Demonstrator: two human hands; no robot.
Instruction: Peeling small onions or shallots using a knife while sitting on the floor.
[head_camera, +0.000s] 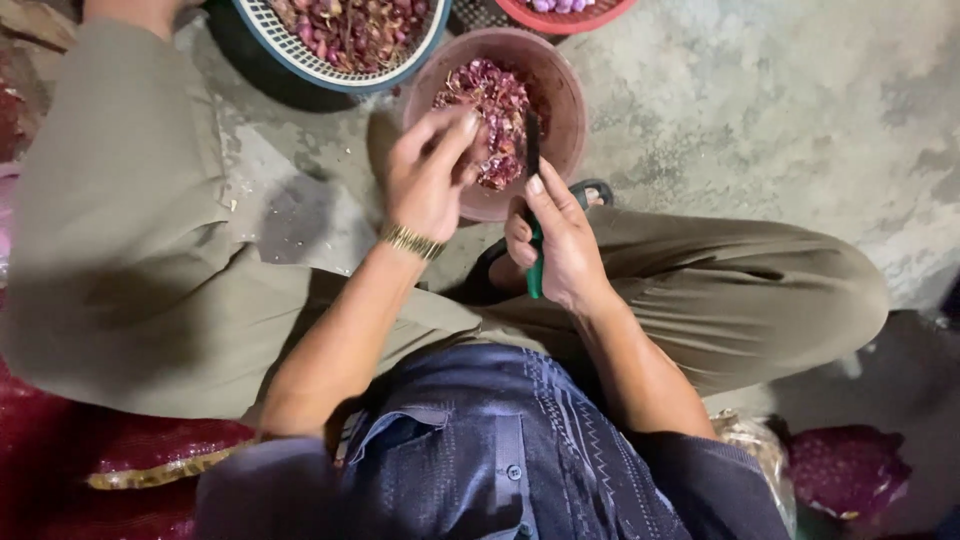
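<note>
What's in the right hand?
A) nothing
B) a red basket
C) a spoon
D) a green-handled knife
D: the right hand grips a green-handled knife, blade pointing up over the brown bowl of purple peelings, while the left hand pinches something small beside it.

The light is soft and fairly dim, brightest on the concrete floor (780, 90) in the upper right of the frame. Corners at lower left and lower right fall into deep shadow. A dark shadow lies on the floor left of the brown bowl (565, 100). The left hand (428, 175) is slightly blurred; the shirt (500, 460) at bottom centre looks soft. No glare shows.
</note>
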